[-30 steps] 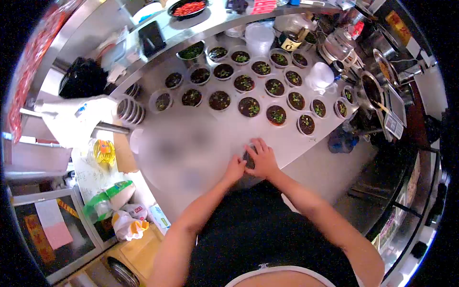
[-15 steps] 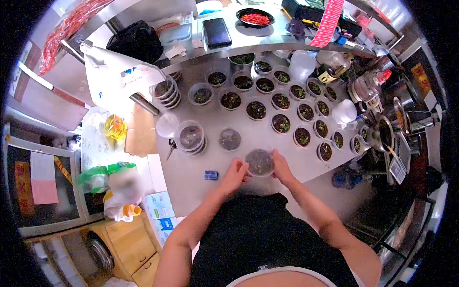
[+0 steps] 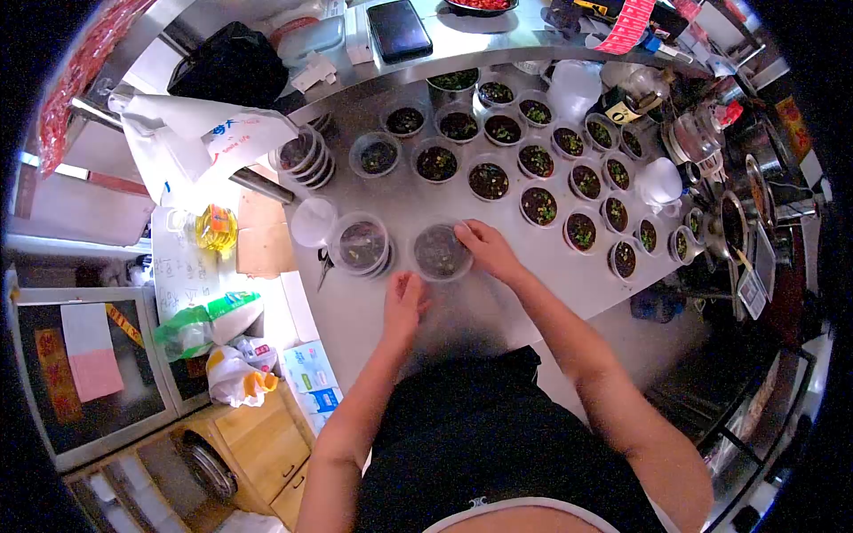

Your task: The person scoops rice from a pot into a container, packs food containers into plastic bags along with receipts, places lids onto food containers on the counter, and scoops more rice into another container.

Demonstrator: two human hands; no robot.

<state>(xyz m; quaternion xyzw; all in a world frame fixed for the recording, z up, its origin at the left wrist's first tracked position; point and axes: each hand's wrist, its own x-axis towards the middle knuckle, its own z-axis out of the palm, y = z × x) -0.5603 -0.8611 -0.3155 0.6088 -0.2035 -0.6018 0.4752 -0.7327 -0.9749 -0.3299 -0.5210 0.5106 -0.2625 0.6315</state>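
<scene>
A clear plastic cup (image 3: 442, 253) with a cloudy lid and dark soil inside stands in front of me. My right hand (image 3: 484, 250) grips its right rim, thumb and fingers closed on the edge. Just below and left of that cup is my left hand (image 3: 406, 300), fingers loosely curled and apart, holding nothing I can see. To the left stands a short stack of similar lidded cups (image 3: 362, 244). A white round lid or stack of lids (image 3: 314, 222) lies beside it, with dark scissors (image 3: 325, 263) partly hidden.
Many open cups of soil with seedlings, such as one cup (image 3: 538, 206), fill the far and right parts of the metal table (image 3: 498, 311). A taller cup stack (image 3: 305, 160) stands back left. Overhead, a metal shelf (image 3: 498, 44) carries a phone (image 3: 399, 31). Pans (image 3: 733, 222) crowd the right.
The held cup has moved left and away from me, onto the spot where another lidded cup stood. My left hand has come off it. The blue cylinder is now hidden from view.
</scene>
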